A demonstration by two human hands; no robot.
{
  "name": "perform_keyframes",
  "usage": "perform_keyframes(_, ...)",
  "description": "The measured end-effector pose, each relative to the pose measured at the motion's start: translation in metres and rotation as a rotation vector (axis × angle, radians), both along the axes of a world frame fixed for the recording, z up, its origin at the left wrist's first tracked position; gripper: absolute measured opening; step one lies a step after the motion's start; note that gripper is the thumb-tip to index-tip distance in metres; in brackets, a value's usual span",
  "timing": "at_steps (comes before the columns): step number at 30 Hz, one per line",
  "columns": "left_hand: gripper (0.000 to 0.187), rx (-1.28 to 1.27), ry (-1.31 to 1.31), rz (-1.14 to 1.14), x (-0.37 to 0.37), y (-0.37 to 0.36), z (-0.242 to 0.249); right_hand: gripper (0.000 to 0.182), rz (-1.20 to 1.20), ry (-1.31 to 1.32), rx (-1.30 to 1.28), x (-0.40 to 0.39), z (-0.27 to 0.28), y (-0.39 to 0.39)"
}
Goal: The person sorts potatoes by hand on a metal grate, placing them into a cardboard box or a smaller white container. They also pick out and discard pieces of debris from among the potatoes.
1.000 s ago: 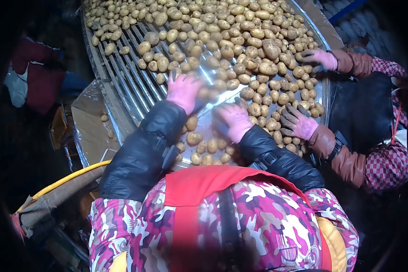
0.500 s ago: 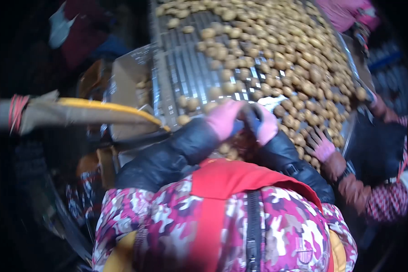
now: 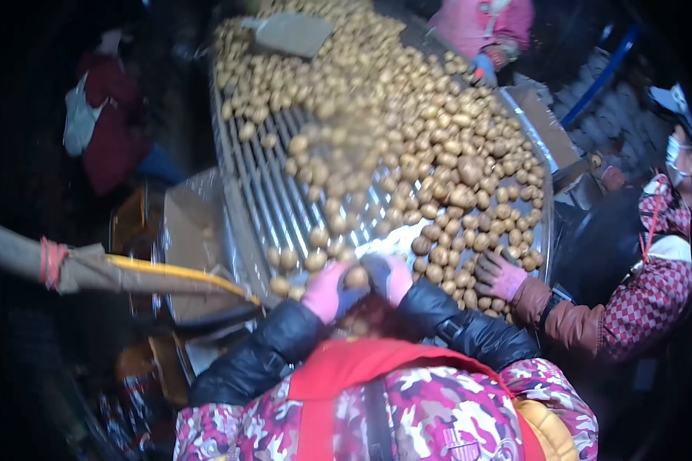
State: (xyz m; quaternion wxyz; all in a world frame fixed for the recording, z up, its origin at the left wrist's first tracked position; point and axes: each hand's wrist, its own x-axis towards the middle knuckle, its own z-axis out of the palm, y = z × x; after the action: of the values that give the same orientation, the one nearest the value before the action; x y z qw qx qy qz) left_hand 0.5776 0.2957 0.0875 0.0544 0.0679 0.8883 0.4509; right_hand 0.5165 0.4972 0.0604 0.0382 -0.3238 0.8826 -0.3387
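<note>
My left hand [image 3: 331,290], in a pink glove with a dark palm, is closed around a potato [image 3: 355,277] at the near end of a slatted metal sorting table [image 3: 242,165]. My right hand [image 3: 392,276], gloved the same way, is right beside it with its dark fingers curled downward. Whatever lies under those fingers is hidden. Loose potatoes [image 3: 438,184] spread over the table beyond both hands, and a few lie by my left wrist. More potatoes show blurred below my hands, close to my red apron [image 3: 354,361].
At right, a co-worker's gloved hand [image 3: 501,275] rests on potatoes. Another person in pink [image 3: 488,27] reaches in at the far side. A scoop-like flat piece [image 3: 294,34] lies on the far potatoes. Cardboard boxes [image 3: 196,250] and a wrapped pole [image 3: 84,269] stand left.
The view has tilted up, bringing in more of the far table and the people around it. My hands are slightly apart now, and a potato shows between them.
</note>
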Motion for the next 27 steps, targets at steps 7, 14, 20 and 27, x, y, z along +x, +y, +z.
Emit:
perform_keyframes(7,0.077,-0.332,-0.026,-0.157,-0.082,0.006,0.021,0.030,-0.441,-0.453,-0.265,-0.045,-0.007,0.044)
perform_keyframes(14,0.068,-0.464,0.333,-0.071,-0.218,-0.024,-0.005,0.031,-0.554,-0.223,-0.244,-0.145,0.048,0.090)
perform_keyframes(20,0.073,-0.679,0.581,-0.134,-0.329,-0.061,-0.024,0.040,-0.356,0.184,0.354,-0.277,0.048,0.086)
perform_keyframes(27,0.069,-0.715,0.688,-0.160,-0.420,-0.026,0.014,0.075,-0.301,0.053,0.293,-0.375,0.045,0.017)
